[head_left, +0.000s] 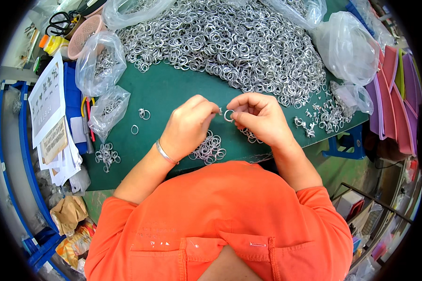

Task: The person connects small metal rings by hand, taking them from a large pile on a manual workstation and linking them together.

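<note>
Over the green table my two hands face each other at chest height. Between the thumb and fingers of my right hand is a silver metal ring. My left hand, with a bracelet at its wrist, pinches a small silver metal piece close beside that ring; its full shape is hidden by the fingers. Below my hands lies a small pile of rings, and more rings show partly under my right hand. A single ring lies farther left.
A large heap of silver rings covers the table's far side. Small metal pieces lie at the right. Plastic bags flank the heap. At the left are papers, a pink basket, pliers and black scissors.
</note>
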Available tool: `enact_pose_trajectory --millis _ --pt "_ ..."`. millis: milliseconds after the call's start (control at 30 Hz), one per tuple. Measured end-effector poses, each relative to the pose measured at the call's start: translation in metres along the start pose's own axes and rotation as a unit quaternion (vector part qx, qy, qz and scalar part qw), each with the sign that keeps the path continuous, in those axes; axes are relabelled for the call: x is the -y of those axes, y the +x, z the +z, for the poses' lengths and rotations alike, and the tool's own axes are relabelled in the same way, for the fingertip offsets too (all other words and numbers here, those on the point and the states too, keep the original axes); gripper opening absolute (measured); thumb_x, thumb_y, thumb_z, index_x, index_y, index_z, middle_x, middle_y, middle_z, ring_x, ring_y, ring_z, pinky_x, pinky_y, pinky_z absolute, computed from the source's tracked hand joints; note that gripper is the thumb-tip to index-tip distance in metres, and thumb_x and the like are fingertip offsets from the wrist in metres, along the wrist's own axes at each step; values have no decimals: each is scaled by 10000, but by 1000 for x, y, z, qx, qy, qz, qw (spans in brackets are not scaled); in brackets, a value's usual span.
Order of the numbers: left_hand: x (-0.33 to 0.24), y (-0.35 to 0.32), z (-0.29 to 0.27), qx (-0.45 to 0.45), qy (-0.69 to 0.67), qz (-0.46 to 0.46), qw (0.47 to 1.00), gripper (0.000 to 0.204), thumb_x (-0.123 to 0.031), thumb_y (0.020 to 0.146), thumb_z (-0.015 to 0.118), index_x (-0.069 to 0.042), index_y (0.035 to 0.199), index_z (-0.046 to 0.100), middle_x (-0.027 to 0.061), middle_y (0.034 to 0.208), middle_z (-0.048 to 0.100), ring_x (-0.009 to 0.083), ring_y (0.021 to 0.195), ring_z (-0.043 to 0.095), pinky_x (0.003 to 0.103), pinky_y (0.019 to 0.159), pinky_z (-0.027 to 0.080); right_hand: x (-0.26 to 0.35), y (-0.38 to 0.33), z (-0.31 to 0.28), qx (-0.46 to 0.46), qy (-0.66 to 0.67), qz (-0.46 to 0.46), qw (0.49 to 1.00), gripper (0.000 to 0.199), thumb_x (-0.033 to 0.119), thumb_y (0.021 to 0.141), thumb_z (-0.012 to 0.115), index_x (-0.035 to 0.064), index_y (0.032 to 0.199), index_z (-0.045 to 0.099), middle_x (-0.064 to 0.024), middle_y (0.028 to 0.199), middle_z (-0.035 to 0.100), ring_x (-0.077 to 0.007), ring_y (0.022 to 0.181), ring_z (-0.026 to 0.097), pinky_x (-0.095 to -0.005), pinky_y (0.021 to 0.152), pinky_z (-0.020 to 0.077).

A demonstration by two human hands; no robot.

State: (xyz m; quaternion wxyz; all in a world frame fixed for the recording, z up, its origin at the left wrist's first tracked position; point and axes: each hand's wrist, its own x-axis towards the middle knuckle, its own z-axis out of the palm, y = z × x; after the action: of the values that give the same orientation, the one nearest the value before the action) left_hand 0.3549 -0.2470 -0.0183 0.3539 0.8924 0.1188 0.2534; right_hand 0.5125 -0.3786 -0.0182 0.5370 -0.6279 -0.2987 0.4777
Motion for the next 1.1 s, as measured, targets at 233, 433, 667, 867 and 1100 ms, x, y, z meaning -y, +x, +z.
enact_pose_trajectory --millis 233,433,667,867,1100 --pt "47 -4 3 -2 107 -57 993 88 43 767 661 -11 836 667 131 789 620 321 733 624 380 663 512 6 -1 -1 24 108 30 993 177 -44 869 616 -28 1035 675 -66 870 691 -109 730 661 -234 678 558" --pt "43 -4 1 -5 53 -91 994 88 46 798 664 -5 869 672 104 822 627 235 717 636 316 644 508 5 -9 1 37 85 -27 995 153 -10 893 637 -34 1042 667 -80 898 698 -141 816 694 -251 745 563" --pt "20 -1 1 8 -230 -196 953 71 42 875 638 34 944 655 47 901 628 107 782 636 228 691 520 5 -15 -12 48 142 -35 988 123 -11 880 660 -29 1001 672 -62 907 687 -127 831 679 -242 752 549" --pt "12 -2 5 7 -338 -247 908 145 47 905 604 66 1043 643 79 973 641 115 789 648 224 698 545 6 -24 -28 -19 86 -143 986 101 -40 866 653 -16 959 685 -27 946 659 -97 860 623 -231 758 508" --pt "8 -3 11 -9 -380 -219 899 131 61 893 609 71 1006 674 100 991 636 137 802 652 230 699 552 3 -43 -64 -141 -252 -217 932 79 6 877 629 -2 940 676 -56 847 651 -176 794 621 -284 714 489"
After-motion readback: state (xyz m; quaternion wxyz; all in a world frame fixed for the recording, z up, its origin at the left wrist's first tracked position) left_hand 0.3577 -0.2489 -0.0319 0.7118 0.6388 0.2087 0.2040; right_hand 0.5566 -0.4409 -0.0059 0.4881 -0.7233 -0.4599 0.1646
